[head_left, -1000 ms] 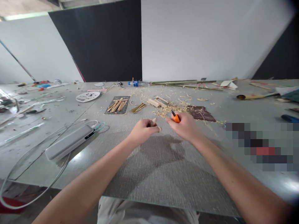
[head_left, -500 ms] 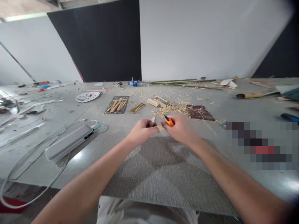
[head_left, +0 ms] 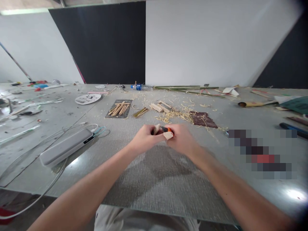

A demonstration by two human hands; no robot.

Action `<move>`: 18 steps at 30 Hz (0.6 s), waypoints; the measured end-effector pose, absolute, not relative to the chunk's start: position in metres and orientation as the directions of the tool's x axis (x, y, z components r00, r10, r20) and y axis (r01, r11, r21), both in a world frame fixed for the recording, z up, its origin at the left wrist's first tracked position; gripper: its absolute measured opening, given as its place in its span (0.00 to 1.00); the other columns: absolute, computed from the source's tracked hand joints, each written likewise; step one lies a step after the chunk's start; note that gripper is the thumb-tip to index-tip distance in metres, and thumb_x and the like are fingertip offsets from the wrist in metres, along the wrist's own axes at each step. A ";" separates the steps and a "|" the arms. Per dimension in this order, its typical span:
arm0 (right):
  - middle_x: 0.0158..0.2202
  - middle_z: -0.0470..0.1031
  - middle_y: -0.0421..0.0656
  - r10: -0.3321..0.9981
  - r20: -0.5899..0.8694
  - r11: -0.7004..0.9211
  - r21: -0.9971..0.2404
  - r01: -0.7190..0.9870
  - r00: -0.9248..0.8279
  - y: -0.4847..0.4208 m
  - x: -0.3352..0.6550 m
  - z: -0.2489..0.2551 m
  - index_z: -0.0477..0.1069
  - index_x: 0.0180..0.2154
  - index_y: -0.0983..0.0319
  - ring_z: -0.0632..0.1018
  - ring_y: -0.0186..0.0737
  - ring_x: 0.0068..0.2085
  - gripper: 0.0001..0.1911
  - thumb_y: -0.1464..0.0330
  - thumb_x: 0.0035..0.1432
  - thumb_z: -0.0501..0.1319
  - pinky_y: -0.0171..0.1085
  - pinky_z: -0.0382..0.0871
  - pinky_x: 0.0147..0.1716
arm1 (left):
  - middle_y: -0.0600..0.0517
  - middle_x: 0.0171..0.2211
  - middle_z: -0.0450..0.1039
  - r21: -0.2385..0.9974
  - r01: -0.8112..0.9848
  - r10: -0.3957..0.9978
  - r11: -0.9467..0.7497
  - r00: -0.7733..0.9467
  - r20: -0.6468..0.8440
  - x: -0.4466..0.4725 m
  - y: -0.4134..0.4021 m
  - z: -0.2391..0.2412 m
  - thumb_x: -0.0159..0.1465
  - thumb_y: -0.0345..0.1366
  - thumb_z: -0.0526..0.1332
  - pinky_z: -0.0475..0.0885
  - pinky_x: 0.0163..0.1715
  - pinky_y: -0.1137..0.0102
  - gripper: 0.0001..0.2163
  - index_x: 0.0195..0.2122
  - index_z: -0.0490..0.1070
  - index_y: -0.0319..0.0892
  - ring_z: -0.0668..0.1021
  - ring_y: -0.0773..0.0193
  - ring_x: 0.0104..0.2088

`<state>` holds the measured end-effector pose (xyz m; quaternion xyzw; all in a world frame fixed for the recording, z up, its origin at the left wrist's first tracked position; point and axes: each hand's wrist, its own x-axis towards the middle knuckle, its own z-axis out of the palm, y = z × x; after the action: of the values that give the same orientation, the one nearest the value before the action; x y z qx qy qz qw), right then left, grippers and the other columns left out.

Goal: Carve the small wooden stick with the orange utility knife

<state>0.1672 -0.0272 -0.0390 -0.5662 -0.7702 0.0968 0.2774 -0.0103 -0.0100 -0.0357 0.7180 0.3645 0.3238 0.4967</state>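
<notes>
Power bank: long grey-white plastic box (head_left: 67, 146), desk's (head_left: 115, 131) left part, toward front edge; white cable (head_left: 56, 179) hangs over that edge.
Stick mat: dark rectangular mat (head_left: 121, 116), left of desk centre, carries pale thin wooden sticks (head_left: 117, 108); probably grouped to keep them off the scraps.
Bamboo bit: flat olive-brown strip (head_left: 140, 112), just right of mat.
Left hand: left hand (head_left: 144, 138) clenched around pale wooden piece (head_left: 157, 129), mid-desk, above front half; likely steadying it.
Pale end: angular pale tip (head_left: 168, 135) at left thumb; can't tell if same piece.
Right hand: right hand (head_left: 181, 138) grips orange-and-black cutter (head_left: 169, 130), dark end toward left hand; likely kept close for control. Blade contact hidden.
Shavings: curly pale-yellow wood shavings (head_left: 179, 115), beyond hands, toward back edge, by pale wooden blocks (head_left: 156, 106); maroon flat sheet (head_left: 204, 119) at their right, partly under strands.
Changes: a second ago, gap between hands, orange handle in plain sight; now hands meet, cutter mostly covered. Left grip about same. Desk items look unmoved; view shifted slightly.
</notes>
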 end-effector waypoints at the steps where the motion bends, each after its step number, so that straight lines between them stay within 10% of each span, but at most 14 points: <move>1: 0.20 0.65 0.37 0.928 0.310 0.337 -0.453 0.825 -0.208 -0.028 0.166 -0.038 0.59 0.22 0.59 0.62 0.34 0.24 0.07 0.70 0.47 0.57 0.37 0.48 0.26 | 0.60 0.22 0.49 0.944 0.212 0.847 -0.252 0.520 0.110 -0.010 -0.010 -0.036 0.58 0.51 0.68 0.46 0.23 0.69 0.26 0.22 0.52 0.44 0.53 0.70 0.23; 18: 0.20 0.63 0.38 0.911 0.387 0.261 -0.279 0.924 -0.140 -0.038 0.161 -0.032 0.55 0.23 0.57 0.56 0.35 0.23 0.10 0.66 0.48 0.56 0.38 0.44 0.26 | 0.59 0.22 0.47 0.812 0.370 0.834 -0.452 0.499 0.237 -0.015 -0.013 -0.034 0.60 0.52 0.67 0.44 0.22 0.69 0.27 0.22 0.49 0.44 0.51 0.69 0.25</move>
<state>0.1606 -0.0377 -0.0319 -0.6079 -0.7549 -0.0133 0.2459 -0.0149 -0.0126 -0.0340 0.7881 0.3819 0.3238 0.3581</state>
